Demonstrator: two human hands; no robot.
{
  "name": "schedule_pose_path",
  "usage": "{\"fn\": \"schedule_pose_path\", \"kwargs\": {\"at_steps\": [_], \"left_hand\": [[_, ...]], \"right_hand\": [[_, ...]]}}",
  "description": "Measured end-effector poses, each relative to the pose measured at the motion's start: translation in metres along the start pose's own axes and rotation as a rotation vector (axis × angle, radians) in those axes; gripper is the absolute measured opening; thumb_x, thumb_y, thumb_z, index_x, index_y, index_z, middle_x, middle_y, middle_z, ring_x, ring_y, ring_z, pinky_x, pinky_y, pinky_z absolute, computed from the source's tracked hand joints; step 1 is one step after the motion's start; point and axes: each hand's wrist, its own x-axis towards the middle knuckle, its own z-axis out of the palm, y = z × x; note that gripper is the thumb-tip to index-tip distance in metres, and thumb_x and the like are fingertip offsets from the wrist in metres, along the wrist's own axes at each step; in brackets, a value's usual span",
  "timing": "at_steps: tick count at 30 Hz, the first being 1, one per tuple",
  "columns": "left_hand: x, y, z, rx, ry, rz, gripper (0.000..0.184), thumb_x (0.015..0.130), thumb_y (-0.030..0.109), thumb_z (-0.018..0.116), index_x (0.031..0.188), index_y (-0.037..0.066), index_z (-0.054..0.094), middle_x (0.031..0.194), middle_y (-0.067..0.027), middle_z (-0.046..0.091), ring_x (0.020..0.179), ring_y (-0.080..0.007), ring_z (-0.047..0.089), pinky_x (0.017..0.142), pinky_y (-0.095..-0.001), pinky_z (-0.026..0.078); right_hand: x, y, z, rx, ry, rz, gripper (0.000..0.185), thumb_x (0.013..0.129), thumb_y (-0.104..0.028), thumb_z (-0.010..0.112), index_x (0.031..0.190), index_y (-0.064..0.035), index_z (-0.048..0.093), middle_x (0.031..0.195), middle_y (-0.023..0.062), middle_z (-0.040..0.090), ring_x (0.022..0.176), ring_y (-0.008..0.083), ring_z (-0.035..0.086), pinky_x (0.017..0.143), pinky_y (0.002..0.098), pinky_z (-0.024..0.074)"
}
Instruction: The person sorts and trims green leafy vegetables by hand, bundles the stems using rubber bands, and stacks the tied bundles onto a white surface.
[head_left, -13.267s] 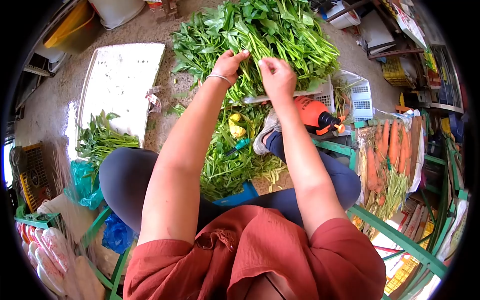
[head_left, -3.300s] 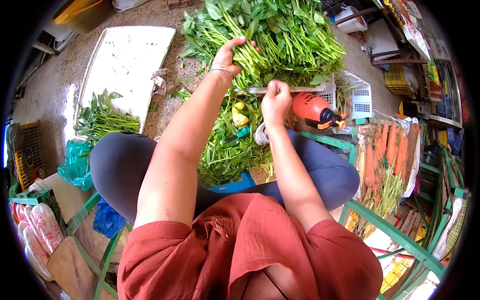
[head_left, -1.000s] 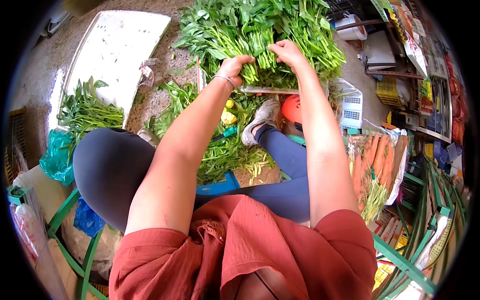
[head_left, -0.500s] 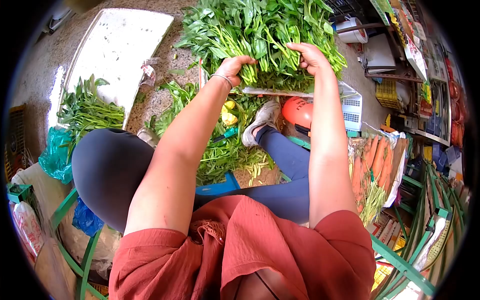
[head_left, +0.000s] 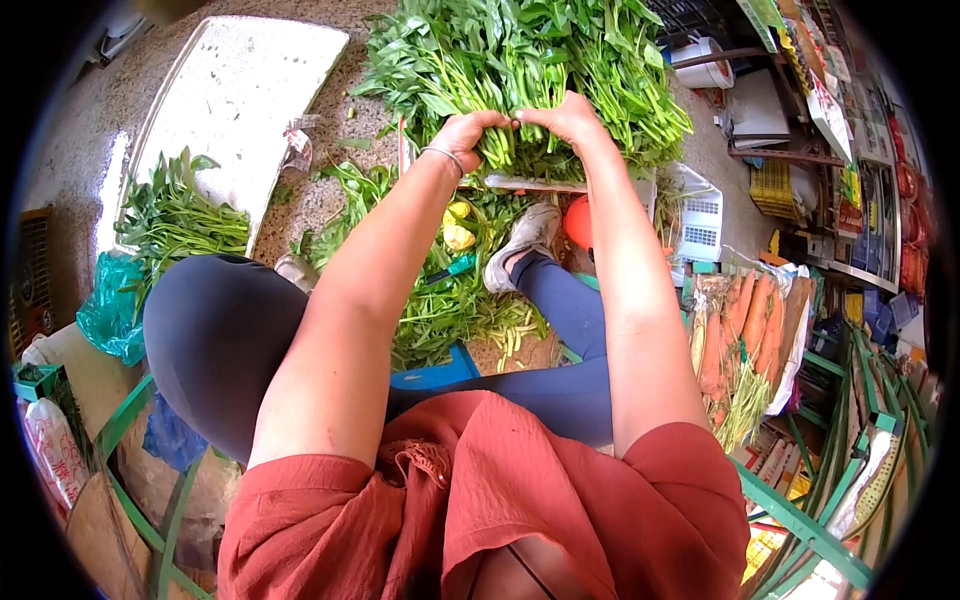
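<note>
A big heap of leafy green stems [head_left: 430,60] lies at the top centre on a white-edged tray [head_left: 535,184]. My left hand [head_left: 468,135] is wrapped round a bunch of the stems at the heap's near edge, their cut ends showing past the fingers. Close beside it, my right hand [head_left: 562,118] is closed on stems at the front of the heap, its thumb and fingertips meeting the left hand's fingertips. Loose greens [head_left: 440,325] and a yellow item [head_left: 458,236] lie below, between my legs.
A white board [head_left: 240,110] with a smaller pile of greens [head_left: 190,215] is at the left. Teal plastic [head_left: 112,310] hangs by my left knee. At the right are a red sprayer [head_left: 578,222], a white basket [head_left: 702,215], carrots [head_left: 765,320] and a green metal frame [head_left: 800,520].
My right hand has moved left from the heap's right part to meet my left hand. My left hand has kept its hold on the bunch. Earlier, the hands were further apart.
</note>
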Motion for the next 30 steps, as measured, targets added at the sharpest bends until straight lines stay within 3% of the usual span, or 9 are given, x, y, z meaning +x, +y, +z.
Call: {"fn": "schedule_pose_path", "kwargs": {"at_steps": [6,8,13,16,18,21,25,27,30], "left_hand": [[-0.007,0.001,-0.002,-0.021,0.03,-0.014,0.008,0.074,0.006,0.056,0.08,0.001,0.057,0.082,-0.0113,0.062,0.074,-0.0219,0.059,0.074,-0.0364,0.048],[-0.002,0.001,-0.014,-0.039,-0.062,-0.033,0.008,0.073,0.006,0.057,0.08,0.002,0.057,0.08,-0.0105,0.062,0.073,-0.0217,0.059,0.074,-0.0358,0.048],[-0.016,0.001,-0.007,-0.133,-0.128,-0.039,0.016,0.075,0.012,0.061,0.088,0.003,0.059,0.085,-0.0093,0.062,0.078,-0.0218,0.061,0.078,-0.0358,0.048],[-0.022,0.003,-0.005,-0.086,-0.155,-0.036,0.017,0.074,0.011,0.062,0.089,0.002,0.059,0.088,-0.0093,0.063,0.081,-0.0216,0.061,0.08,-0.0363,0.048],[-0.025,0.003,-0.004,-0.091,-0.159,-0.041,0.019,0.074,0.011,0.063,0.09,0.002,0.059,0.088,-0.0089,0.063,0.08,-0.021,0.061,0.081,-0.0365,0.047],[-0.021,0.002,-0.006,-0.094,-0.149,-0.054,0.02,0.074,0.013,0.064,0.09,0.002,0.059,0.088,-0.0088,0.063,0.08,-0.0205,0.061,0.08,-0.0352,0.048],[-0.023,0.004,0.002,-0.131,-0.14,-0.011,0.019,0.075,0.012,0.064,0.09,0.002,0.059,0.089,-0.0095,0.062,0.082,-0.0204,0.061,0.081,-0.0349,0.048],[-0.026,0.005,0.006,-0.15,-0.169,-0.015,0.017,0.075,0.012,0.063,0.089,0.003,0.059,0.088,-0.0081,0.062,0.08,-0.019,0.061,0.079,-0.0341,0.048],[-0.025,0.005,0.011,-0.162,-0.171,-0.008,0.017,0.075,0.011,0.063,0.09,0.003,0.059,0.086,-0.0067,0.062,0.079,-0.0182,0.06,0.078,-0.0338,0.048]], "right_hand": [[-0.024,-0.002,-0.015,0.371,0.104,-0.153,0.04,0.069,-0.023,0.066,0.098,0.0022,0.055,0.079,0.0075,0.059,0.071,0.0169,0.054,0.065,0.0317,0.0441],[-0.048,-0.008,-0.013,0.903,-0.108,-0.365,0.036,0.073,-0.025,0.065,0.099,-0.002,0.055,0.079,0.0038,0.06,0.075,0.0122,0.053,0.064,0.029,0.0426],[-0.052,-0.005,0.005,0.889,-0.339,-0.181,0.034,0.081,-0.028,0.057,0.107,-0.0064,0.053,0.079,-0.0028,0.058,0.06,0.0026,0.048,0.049,0.0173,0.0361],[-0.043,-0.003,0.023,0.669,-0.188,-0.234,0.035,0.079,-0.032,0.058,0.101,-0.0048,0.056,0.087,0.0022,0.059,0.077,0.0073,0.052,0.064,0.0236,0.0421],[-0.035,-0.003,0.032,0.398,-0.058,-0.298,0.06,0.079,-0.047,0.055,0.113,0.0017,0.047,0.1,0.0153,0.058,0.093,0.0227,0.054,0.083,0.0324,0.0405],[-0.038,-0.009,0.036,0.152,0.217,-0.238,0.072,0.081,-0.056,0.042,0.123,0.0007,0.032,0.108,0.0271,0.053,0.106,0.0404,0.047,0.087,0.04,0.0376],[-0.047,-0.017,0.04,0.241,0.453,-0.227,0.048,0.081,-0.039,0.053,0.114,-0.0059,0.045,0.097,0.0183,0.055,0.088,0.0317,0.055,0.073,0.0391,0.0438],[-0.05,-0.016,0.043,-0.059,0.707,-0.431,0.027,0.078,-0.03,0.058,0.098,-0.0129,0.059,0.085,0.0106,0.054,0.076,0.0263,0.055,0.067,0.037,0.0445],[-0.055,-0.023,0.046,0.009,0.686,-0.331,0.016,0.075,-0.031,0.06,0.081,-0.0173,0.066,0.083,0.0076,0.052,0.076,0.0261,0.054,0.067,0.0355,0.0448]]}}
